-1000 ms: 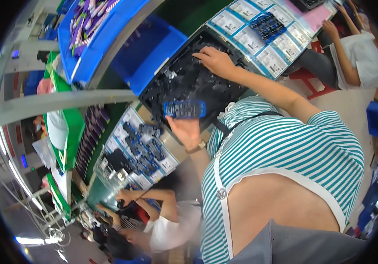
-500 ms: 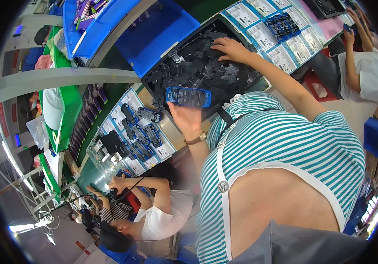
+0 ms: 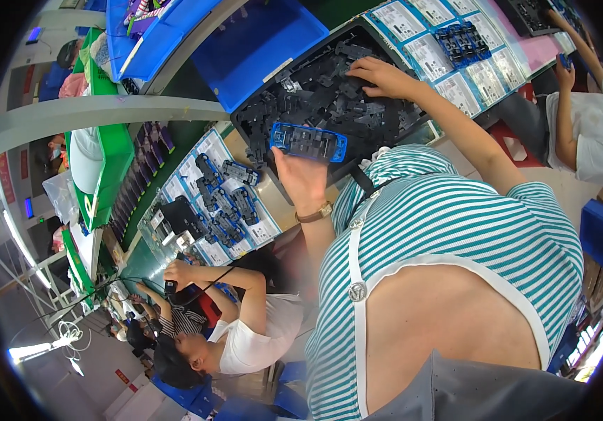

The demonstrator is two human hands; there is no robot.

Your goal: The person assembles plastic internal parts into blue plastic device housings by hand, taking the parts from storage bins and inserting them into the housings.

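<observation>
My left hand grips a blue toy car body, its underside up with a black part seated inside. It is held over the near edge of a black bin heaped with loose black plastic parts. At the bin's far right, my right hand reaches over the heap, fingers apart and touching the parts. Nothing shows held in it.
Several blue-and-black car bodies lie on printed sheets to the left; more car bodies sit on sheets to the right. A blue tray stands behind the bin. Co-workers sit on both sides, one in a white shirt at left.
The car body in my left hand has tilted, its right end dropping slightly. My right hand stays over the parts with little movement. The whole view has shifted slightly.
</observation>
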